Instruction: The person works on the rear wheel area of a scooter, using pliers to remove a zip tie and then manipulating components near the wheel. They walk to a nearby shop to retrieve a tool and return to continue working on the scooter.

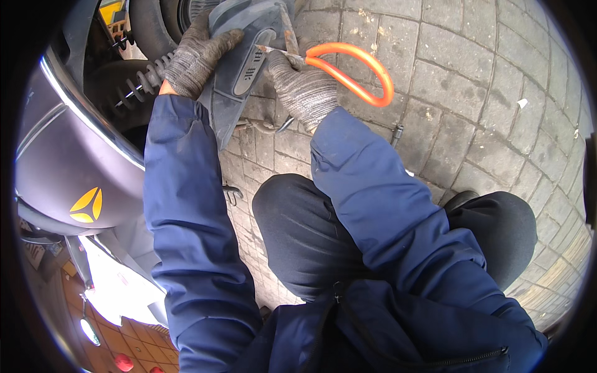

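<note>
Blue sleeves (379, 205) lead up to the left hand (196, 59) gripping a grey panel (239, 62) while the right hand (305, 87) holds orange-handled scissors (357, 71) closed at its edge, cutting apparently unfinished.

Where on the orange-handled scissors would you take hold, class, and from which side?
Grip the scissors by the big orange handle loop, coming from the right, over the paving. The loop sticks out clear there; the blades point left against the grey scooter panel, where the right hand already holds the pivot.
</note>
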`<state>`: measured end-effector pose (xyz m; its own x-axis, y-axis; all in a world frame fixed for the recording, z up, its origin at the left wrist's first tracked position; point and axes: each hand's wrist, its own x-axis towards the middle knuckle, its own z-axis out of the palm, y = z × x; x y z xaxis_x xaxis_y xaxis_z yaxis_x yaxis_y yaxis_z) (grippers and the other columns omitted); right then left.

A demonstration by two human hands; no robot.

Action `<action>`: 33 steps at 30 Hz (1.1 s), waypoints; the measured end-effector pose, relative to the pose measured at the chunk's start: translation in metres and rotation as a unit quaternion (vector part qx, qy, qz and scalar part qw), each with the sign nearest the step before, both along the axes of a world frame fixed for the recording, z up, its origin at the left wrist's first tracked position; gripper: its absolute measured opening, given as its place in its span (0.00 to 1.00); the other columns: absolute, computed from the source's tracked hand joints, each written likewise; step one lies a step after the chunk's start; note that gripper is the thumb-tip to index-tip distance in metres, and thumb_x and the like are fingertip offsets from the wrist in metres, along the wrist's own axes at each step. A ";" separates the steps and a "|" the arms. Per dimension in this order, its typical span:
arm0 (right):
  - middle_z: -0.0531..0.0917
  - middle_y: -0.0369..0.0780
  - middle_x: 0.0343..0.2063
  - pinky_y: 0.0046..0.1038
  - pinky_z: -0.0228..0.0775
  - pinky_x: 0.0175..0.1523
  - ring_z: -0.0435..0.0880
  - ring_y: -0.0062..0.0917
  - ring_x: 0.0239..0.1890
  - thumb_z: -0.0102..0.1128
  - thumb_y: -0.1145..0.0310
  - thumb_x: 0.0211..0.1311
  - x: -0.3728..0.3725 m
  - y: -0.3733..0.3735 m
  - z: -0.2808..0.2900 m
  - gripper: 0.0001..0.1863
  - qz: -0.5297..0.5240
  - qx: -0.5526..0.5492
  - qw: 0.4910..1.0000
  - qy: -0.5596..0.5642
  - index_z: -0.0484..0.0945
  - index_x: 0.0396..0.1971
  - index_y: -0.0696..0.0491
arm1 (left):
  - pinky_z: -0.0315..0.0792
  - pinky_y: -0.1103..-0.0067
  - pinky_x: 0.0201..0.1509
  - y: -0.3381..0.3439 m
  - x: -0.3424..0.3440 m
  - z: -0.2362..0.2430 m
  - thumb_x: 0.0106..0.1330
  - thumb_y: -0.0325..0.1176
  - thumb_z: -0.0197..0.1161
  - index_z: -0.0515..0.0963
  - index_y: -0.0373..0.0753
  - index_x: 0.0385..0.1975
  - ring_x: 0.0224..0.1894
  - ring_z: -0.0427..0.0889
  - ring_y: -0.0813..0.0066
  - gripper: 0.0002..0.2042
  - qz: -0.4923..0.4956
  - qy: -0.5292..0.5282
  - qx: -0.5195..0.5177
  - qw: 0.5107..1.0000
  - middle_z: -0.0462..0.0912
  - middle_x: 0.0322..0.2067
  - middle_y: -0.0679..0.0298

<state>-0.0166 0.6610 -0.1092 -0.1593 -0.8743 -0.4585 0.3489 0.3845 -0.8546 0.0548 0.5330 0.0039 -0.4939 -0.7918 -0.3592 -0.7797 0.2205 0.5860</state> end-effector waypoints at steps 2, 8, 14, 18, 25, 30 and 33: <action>0.82 0.36 0.26 0.22 0.68 0.38 0.78 0.21 0.29 0.52 0.54 0.60 0.003 -0.002 0.000 0.20 -0.068 -0.019 0.994 -0.078 0.78 0.38 0.56 | 0.66 0.79 0.54 0.001 0.000 -0.001 0.55 0.35 0.64 0.63 0.31 0.54 0.48 0.73 0.71 0.28 -0.002 -0.008 -0.013 1.000 0.74 0.47 0.56; 0.82 0.35 0.27 0.18 0.67 0.37 0.77 0.18 0.28 0.52 0.58 0.61 0.012 -0.006 -0.002 0.17 -0.073 -0.011 0.991 -0.115 0.78 0.41 0.54 | 0.65 0.80 0.55 -0.007 0.004 -0.005 0.55 0.34 0.64 0.64 0.31 0.54 0.49 0.72 0.72 0.27 -0.031 -0.026 -0.051 0.998 0.74 0.47 0.56; 0.81 0.37 0.27 0.21 0.66 0.29 0.75 0.17 0.26 0.53 0.60 0.61 0.018 -0.009 -0.001 0.14 -0.212 -0.107 0.921 -0.310 0.79 0.37 0.55 | 0.65 0.80 0.54 -0.012 0.008 -0.005 0.55 0.32 0.64 0.64 0.31 0.54 0.48 0.72 0.72 0.27 -0.044 -0.015 -0.039 0.998 0.74 0.47 0.57; 0.81 0.42 0.30 0.21 0.73 0.31 0.82 0.23 0.29 0.53 0.69 0.60 0.026 -0.020 -0.003 0.10 -0.232 -0.068 0.882 -0.403 0.76 0.37 0.59 | 0.66 0.79 0.54 -0.011 0.007 -0.004 0.54 0.32 0.64 0.64 0.31 0.54 0.48 0.72 0.72 0.27 -0.044 -0.017 -0.037 0.998 0.74 0.47 0.56; 0.79 0.39 0.19 0.27 0.69 0.32 0.78 0.24 0.23 0.51 0.61 0.59 0.029 -0.022 0.001 0.15 -0.189 -0.030 0.949 -0.251 0.78 0.35 0.56 | 0.65 0.78 0.55 -0.014 0.010 -0.006 0.53 0.33 0.65 0.62 0.29 0.55 0.49 0.72 0.69 0.30 -0.047 -0.012 -0.025 0.999 0.73 0.48 0.54; 0.82 0.39 0.23 0.20 0.70 0.27 0.80 0.20 0.25 0.51 0.63 0.62 0.025 -0.018 0.011 0.13 -0.144 -0.029 0.972 -0.183 0.77 0.38 0.56 | 0.65 0.78 0.56 -0.013 0.007 -0.006 0.53 0.35 0.66 0.61 0.29 0.56 0.50 0.72 0.68 0.32 -0.031 -0.029 -0.040 0.998 0.72 0.49 0.52; 0.81 0.40 0.22 0.21 0.71 0.27 0.81 0.21 0.26 0.51 0.64 0.62 0.014 -0.016 0.013 0.13 -0.131 -0.041 0.975 -0.176 0.77 0.38 0.56 | 0.65 0.78 0.55 -0.008 0.005 -0.005 0.52 0.36 0.66 0.61 0.28 0.56 0.50 0.72 0.68 0.33 -0.009 0.009 -0.013 1.000 0.72 0.49 0.53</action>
<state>-0.0022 0.6447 -0.0964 -0.2273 -0.8608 -0.4553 0.7037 0.1780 -0.6878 0.0598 0.5254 -0.0013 -0.5146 -0.7915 -0.3299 -0.7653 0.2504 0.5930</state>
